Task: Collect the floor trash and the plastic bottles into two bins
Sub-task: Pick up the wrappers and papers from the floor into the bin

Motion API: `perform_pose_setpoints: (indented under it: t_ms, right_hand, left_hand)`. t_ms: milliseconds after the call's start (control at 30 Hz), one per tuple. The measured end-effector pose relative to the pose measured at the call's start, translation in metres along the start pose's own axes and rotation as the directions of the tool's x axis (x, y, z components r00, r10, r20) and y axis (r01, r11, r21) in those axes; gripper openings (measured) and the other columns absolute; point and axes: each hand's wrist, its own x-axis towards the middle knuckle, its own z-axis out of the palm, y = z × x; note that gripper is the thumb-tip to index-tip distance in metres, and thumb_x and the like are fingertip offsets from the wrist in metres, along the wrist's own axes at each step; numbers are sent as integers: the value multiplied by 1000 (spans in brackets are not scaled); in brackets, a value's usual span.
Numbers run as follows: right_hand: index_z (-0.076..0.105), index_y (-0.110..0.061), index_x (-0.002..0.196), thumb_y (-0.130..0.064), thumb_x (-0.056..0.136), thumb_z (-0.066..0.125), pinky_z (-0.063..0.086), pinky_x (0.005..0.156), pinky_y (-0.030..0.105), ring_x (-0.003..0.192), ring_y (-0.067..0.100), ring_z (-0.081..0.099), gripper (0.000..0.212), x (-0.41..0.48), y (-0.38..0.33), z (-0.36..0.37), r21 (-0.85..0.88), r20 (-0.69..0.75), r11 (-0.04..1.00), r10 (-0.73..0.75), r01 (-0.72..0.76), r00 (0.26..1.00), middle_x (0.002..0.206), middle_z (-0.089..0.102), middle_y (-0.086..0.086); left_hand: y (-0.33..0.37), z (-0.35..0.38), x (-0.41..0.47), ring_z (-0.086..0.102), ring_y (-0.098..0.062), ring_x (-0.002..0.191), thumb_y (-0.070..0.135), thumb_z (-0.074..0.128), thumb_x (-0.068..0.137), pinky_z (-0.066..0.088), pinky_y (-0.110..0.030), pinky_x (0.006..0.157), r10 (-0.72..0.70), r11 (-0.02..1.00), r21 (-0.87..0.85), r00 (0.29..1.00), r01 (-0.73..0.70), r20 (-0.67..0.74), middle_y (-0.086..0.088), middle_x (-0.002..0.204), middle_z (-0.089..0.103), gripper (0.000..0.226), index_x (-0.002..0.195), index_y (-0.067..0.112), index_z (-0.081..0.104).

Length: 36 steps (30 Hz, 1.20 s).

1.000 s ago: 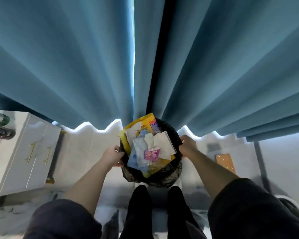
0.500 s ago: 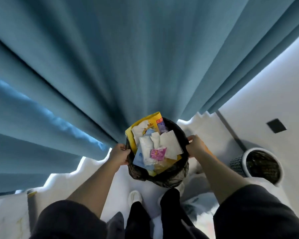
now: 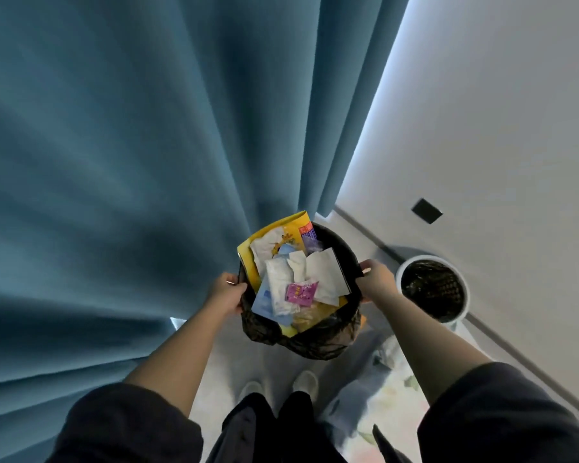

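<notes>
Head view: the full bin [image 3: 318,339] is held up at centre, gripped at its rim by both hands: left hand [image 3: 226,294] at nine o'clock, right hand [image 3: 376,282] at three, fingers curled over the edge. The second bin [image 3: 428,257] stands on the floor at three o'clock, nearer the right hand. Two bins are counted; no bottles are seen.
</notes>
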Motion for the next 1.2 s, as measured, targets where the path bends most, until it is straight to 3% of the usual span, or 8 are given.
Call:
perform_pose_setpoints:
  t_ms: [200, 333, 467, 633, 767, 900, 1067, 1200]
  right_hand:
    - [55, -14, 100, 0, 81, 48, 60, 60, 40, 71, 27, 62, 24, 38, 15, -52, 104, -68, 987, 126, -119, 990, 94, 56, 8]
    - [59, -14, 98, -1, 77, 48, 58, 74, 47, 87, 35, 65, 27, 78, 23, -76, 195, -140, 964, 208, -179, 968, 92, 62, 9]
    - [57, -17, 94, -1, 79, 50, 58, 74, 47, 83, 31, 64, 24, 127, 27, -91, 284, -154, 922, 315, -263, 937, 80, 59, 3]
    - [60, -10, 108, -2, 85, 57, 54, 55, 35, 75, 24, 62, 25, 200, 35, -98, 645, -20, 682, 466, -345, 885, 90, 62, 11]
    - [56, -15, 107, -5, 91, 55, 47, 52, 32, 70, 18, 56, 20, 260, 53, -93, 765, 83, 518, 511, -384, 856, 85, 58, 5]
    - [55, -11, 107, -1, 93, 49, 43, 52, 30, 67, 19, 53, 19, 327, 90, -66, 814, 147, 410, 539, -410, 830, 83, 57, 7]
    - [63, -18, 116, -3, 88, 47, 52, 56, 31, 82, 22, 59, 36, 407, 148, -15, 803, 213, 393, 513, -448, 832, 110, 64, 11]
    - [62, -23, 117, -2, 84, 46, 57, 71, 39, 91, 23, 61, 43, 456, 181, 20, 801, 222, 394, 504, -451, 835, 110, 66, 7]
  left_hand:
    - [73, 60, 34, 58, -31, 84, 7, 57, 90, 56, -43, 69, 53, 993, 95, 994, -62, 93, -16, 97, 58, 18, 79, 18, 46]
    - [121, 101, 74, 59, -30, 85, 9, 57, 88, 57, -45, 70, 68, 985, 147, 984, -93, 164, -17, 102, 60, 13, 85, 18, 49]
    - [171, 150, 116, 57, -28, 88, 10, 57, 89, 56, -42, 74, 73, 972, 200, 968, -123, 241, -10, 92, 57, 8, 91, 15, 51]
    - [209, 216, 199, 60, -31, 78, 19, 58, 79, 57, -49, 75, 23, 976, 203, 967, -77, 253, -14, 83, 59, 7, 74, 18, 52]
    - [212, 271, 259, 47, -26, 61, 14, 48, 64, 42, -28, 53, -52, 982, 188, 965, 3, 257, -11, 66, 47, 5, 61, 17, 46]
    - [203, 321, 292, 45, -21, 60, 8, 41, 80, 38, -24, 51, -133, 981, 170, 955, 89, 266, -8, 71, 48, 8, 76, 12, 48]
    - [153, 376, 373, 54, -25, 79, 14, 43, 83, 47, -42, 79, -171, 978, 156, 959, 138, 225, -11, 90, 59, 32, 110, 7, 59]
    - [125, 411, 424, 57, -36, 100, 20, 46, 77, 47, -46, 83, -183, 976, 155, 967, 156, 178, -23, 121, 58, 52, 126, 4, 52]
